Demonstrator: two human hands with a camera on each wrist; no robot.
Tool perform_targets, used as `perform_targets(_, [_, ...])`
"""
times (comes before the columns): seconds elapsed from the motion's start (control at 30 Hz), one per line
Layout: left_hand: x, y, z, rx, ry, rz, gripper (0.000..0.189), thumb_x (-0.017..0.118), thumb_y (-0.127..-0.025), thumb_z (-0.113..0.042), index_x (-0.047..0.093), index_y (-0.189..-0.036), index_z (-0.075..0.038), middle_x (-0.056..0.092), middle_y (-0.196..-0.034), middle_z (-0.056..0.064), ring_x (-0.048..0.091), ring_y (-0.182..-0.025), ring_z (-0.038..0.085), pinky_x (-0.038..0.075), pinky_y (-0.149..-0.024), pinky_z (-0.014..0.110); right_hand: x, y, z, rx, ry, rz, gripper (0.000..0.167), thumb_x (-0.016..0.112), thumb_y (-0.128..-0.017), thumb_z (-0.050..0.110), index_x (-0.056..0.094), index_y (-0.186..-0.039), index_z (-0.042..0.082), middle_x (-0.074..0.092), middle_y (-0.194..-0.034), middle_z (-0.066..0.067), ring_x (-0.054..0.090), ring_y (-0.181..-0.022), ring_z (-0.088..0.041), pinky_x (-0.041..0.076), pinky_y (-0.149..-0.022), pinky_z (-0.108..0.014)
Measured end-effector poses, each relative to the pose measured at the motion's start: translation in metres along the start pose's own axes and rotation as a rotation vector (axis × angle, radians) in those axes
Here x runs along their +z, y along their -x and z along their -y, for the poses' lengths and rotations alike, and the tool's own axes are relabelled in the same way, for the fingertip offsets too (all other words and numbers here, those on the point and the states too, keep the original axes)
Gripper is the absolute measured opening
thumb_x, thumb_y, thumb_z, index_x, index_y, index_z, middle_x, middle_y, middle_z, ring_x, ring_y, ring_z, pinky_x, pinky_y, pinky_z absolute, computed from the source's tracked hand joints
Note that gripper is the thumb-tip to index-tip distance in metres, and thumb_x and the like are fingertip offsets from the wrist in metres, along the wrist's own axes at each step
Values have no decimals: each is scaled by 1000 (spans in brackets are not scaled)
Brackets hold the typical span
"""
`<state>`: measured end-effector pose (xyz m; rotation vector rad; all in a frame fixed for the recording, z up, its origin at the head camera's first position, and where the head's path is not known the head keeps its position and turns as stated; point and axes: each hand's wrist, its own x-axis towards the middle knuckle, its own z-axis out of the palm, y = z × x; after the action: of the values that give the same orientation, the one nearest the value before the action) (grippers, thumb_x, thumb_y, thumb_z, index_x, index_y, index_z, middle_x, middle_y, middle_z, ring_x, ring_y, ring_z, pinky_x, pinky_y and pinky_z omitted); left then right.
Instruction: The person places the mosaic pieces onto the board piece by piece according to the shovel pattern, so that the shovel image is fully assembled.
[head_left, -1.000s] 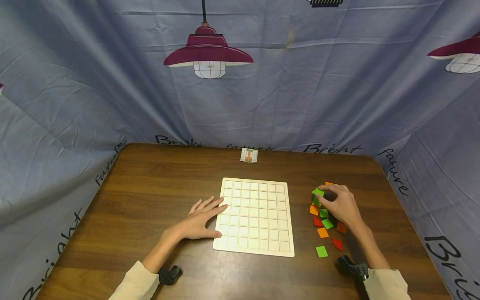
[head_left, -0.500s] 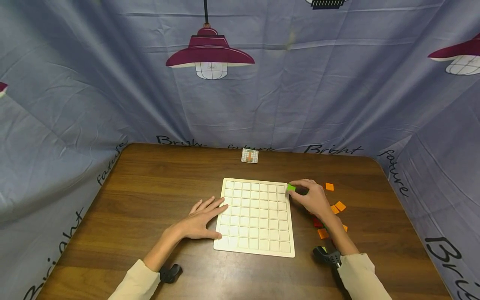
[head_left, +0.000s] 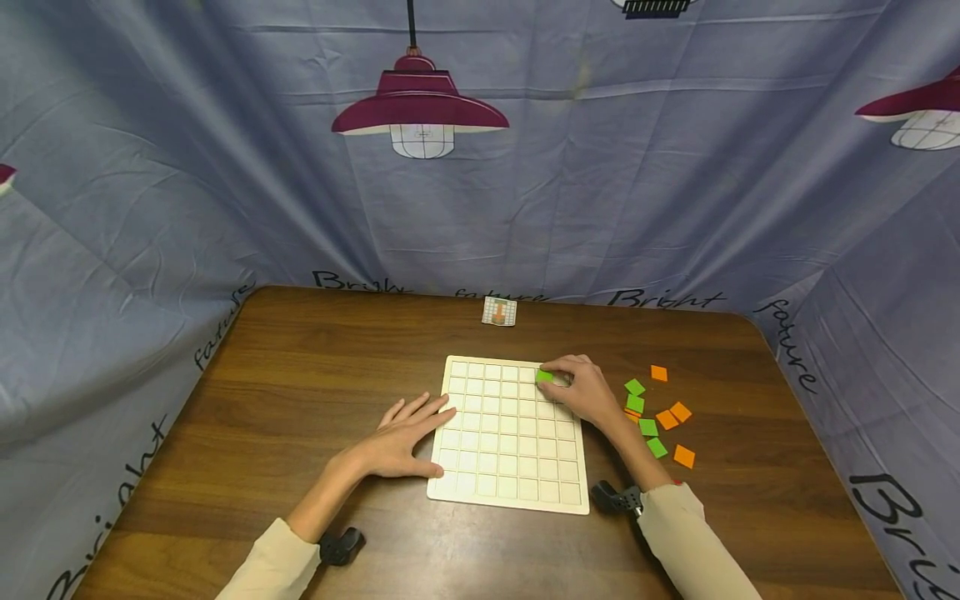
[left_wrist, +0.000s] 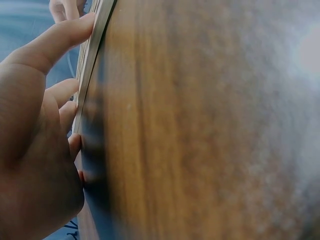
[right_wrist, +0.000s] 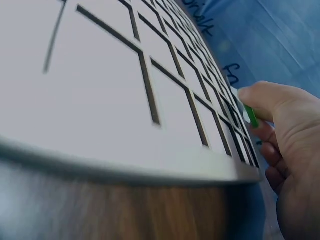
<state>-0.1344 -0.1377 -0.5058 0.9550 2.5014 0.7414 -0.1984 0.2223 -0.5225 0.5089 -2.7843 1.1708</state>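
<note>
A pale wooden grid board (head_left: 504, 442) lies on the table, marked off in square cells. Between thumb and fingers my right hand (head_left: 588, 392) pinches a green square tile (head_left: 544, 377) over the board's far row, near the right corner. The right wrist view shows the same green tile (right_wrist: 251, 116) edge-on at the fingertips. My left hand (head_left: 397, 442) rests with spread fingers on the board's left edge. In the left wrist view, the left thumb and fingertips touch the board's rim (left_wrist: 95, 55).
Loose green tiles (head_left: 648, 427) and orange tiles (head_left: 684, 456) lie scattered right of the board, several of each. A red piece shows partly beside the right sleeve. A small printed card (head_left: 499, 312) lies at the table's back edge, before a hanging curtain (head_left: 600, 208).
My right hand has carried a green tile leftward from the loose pile, past the board's right edge, to the far row. The left hand stays in place.
</note>
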Motion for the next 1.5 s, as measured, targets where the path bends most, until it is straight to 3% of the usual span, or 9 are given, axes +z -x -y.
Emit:
perform_targets(0.4, [-1,0,0,1,7,2,89,71,-87,-49,30,-159,-16,15,-166,6,4,-151,34,-1,-115,62,15,-15,6,-40,-1,34,29,77,-87,19,76,-114,10,68,-113,-6,52,-112,-30,39,-96,-52])
perform_targets(1.13, [-1,0,0,5,-1,-11,89,72,-87,-48,30,-159,-16,16,-166,6,5,-151,35,0,-115,62,18,-19,13,-2,-42,56,29,80,-86,16,76,-114,9,65,-110,-6,51,-109,-32,28,-102,-55])
perform_targets(1.37, [-1,0,0,6,-5,-10,89,71,-87,-49,30,-159,-16,17,-165,7,5,-151,35,0,-115,62,18,-17,13,3,-36,50,30,78,-86,16,75,-116,9,64,-111,-7,52,-109,-31,29,-102,-55])
perform_targets(1.5, [-1,0,-1,0,-8,-8,90,72,-87,-49,30,-159,-16,17,-165,6,5,-151,35,0,-115,62,14,-14,13,13,-56,37,29,75,-89,16,74,-117,7,63,-114,-8,54,-108,-30,39,-96,-52])
